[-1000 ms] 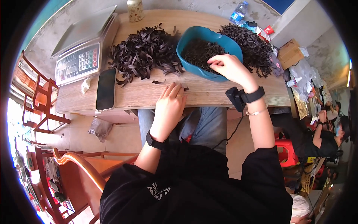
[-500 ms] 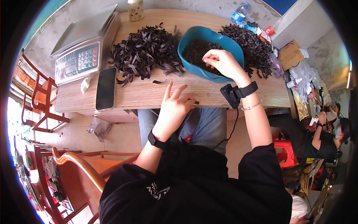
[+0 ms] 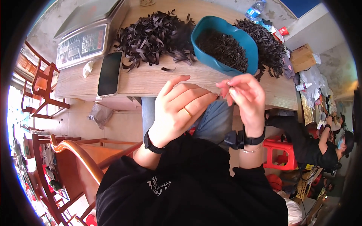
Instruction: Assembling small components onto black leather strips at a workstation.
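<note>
Both my hands are raised close together before the table's near edge. My left hand point(image 3: 184, 107) has its index finger lifted while the other fingers reach right, and a short dark strip point(image 3: 219, 98) shows at their tips. My right hand point(image 3: 248, 98) is pinched, thumb against fingers, right beside those tips; what it holds is too small to make out. Beyond them stands a teal plastic basin point(image 3: 252, 51) with small dark pieces point(image 3: 228, 51) inside. A heap of longer dark curled strips point(image 3: 149, 39) lies left of the basin.
Another dark heap point(image 3: 264, 47) is right of the basin. At the left are a weighing scale point(image 3: 83, 43), a phone point(image 3: 109, 73) and a crumpled tissue point(image 3: 88, 69). A water bottle point(image 3: 256, 9) stands at the back. A person point(image 3: 327, 150) sits off to the right.
My right hand has left the basin and come back toward me, beside my left hand. The left hand has shifted slightly right, and the view has tilted nearer to me.
</note>
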The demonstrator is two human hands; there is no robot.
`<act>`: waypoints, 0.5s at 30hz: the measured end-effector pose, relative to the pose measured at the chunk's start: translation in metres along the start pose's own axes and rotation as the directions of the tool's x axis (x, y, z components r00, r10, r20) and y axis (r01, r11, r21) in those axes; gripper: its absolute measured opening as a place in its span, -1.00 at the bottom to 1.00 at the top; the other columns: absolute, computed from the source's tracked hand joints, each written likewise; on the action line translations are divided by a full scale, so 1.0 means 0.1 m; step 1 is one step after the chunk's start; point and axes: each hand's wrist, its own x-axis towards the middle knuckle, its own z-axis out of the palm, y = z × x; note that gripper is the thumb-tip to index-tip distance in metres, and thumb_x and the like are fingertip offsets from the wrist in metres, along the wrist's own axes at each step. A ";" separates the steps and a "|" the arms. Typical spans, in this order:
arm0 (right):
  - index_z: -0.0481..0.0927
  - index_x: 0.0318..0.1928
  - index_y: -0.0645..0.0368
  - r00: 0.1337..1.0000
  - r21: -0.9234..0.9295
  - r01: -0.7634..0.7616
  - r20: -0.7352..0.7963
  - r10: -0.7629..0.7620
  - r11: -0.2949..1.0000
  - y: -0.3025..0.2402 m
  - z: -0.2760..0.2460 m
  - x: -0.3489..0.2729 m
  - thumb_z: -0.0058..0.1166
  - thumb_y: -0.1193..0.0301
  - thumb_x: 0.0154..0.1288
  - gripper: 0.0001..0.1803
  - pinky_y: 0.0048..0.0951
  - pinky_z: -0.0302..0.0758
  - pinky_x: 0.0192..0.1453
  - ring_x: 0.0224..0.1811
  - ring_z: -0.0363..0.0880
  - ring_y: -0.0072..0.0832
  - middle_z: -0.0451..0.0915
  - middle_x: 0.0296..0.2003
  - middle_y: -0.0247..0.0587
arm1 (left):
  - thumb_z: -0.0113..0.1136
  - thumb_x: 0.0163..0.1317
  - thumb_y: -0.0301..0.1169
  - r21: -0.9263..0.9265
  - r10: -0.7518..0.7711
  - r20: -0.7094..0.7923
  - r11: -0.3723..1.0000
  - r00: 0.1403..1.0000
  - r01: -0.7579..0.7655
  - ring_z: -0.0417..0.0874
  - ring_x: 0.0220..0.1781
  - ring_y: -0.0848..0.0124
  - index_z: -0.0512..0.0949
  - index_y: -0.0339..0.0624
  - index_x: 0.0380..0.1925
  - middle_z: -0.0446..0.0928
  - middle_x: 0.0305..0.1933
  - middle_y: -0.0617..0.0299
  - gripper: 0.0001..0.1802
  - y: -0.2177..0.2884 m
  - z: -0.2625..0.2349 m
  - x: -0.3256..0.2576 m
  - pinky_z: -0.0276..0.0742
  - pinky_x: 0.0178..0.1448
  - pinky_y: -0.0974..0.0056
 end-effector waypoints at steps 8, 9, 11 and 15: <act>0.43 -0.08 0.37 0.995 -0.042 -0.016 -0.094 0.012 0.999 -0.02 0.16 -0.27 0.09 0.63 0.18 -0.72 -0.61 0.49 -0.22 -0.28 0.59 -0.55 0.60 -0.15 0.01 | 0.34 -0.23 -0.52 0.087 0.062 -0.041 0.994 0.997 -0.058 0.61 -0.38 0.36 0.64 -0.14 -0.37 0.60 -0.39 0.29 -0.71 0.04 -0.02 -0.01 0.56 -0.17 0.21; 0.43 -0.08 0.37 0.996 -0.084 -0.017 -0.091 0.009 0.996 -0.02 0.16 -0.29 0.09 0.64 0.19 -0.73 -0.63 0.49 -0.23 -0.27 0.59 -0.56 0.60 -0.14 0.00 | 0.34 -0.24 -0.51 0.101 0.072 -0.040 0.993 0.997 -0.067 0.60 -0.38 0.36 0.64 -0.14 -0.37 0.59 -0.39 0.29 -0.70 0.04 -0.02 -0.01 0.56 -0.18 0.21; 0.44 -0.09 0.38 0.995 -0.074 -0.028 -0.093 0.021 0.997 -0.02 0.17 -0.30 0.09 0.64 0.19 -0.74 -0.64 0.49 -0.23 -0.27 0.59 -0.57 0.61 -0.15 -0.02 | 0.34 -0.25 -0.50 0.109 0.077 -0.033 0.991 0.996 -0.073 0.60 -0.38 0.36 0.64 -0.14 -0.37 0.59 -0.39 0.29 -0.70 0.05 -0.01 -0.01 0.56 -0.18 0.22; 0.46 -0.10 0.37 0.994 -0.098 -0.047 -0.100 0.037 0.994 -0.03 0.19 -0.32 0.08 0.64 0.19 -0.75 -0.66 0.48 -0.26 -0.26 0.58 -0.58 0.60 -0.15 -0.09 | 0.32 -0.27 -0.50 0.133 0.083 -0.020 0.988 0.996 -0.080 0.60 -0.38 0.35 0.63 -0.14 -0.37 0.59 -0.38 0.29 -0.69 0.06 -0.01 -0.01 0.56 -0.19 0.22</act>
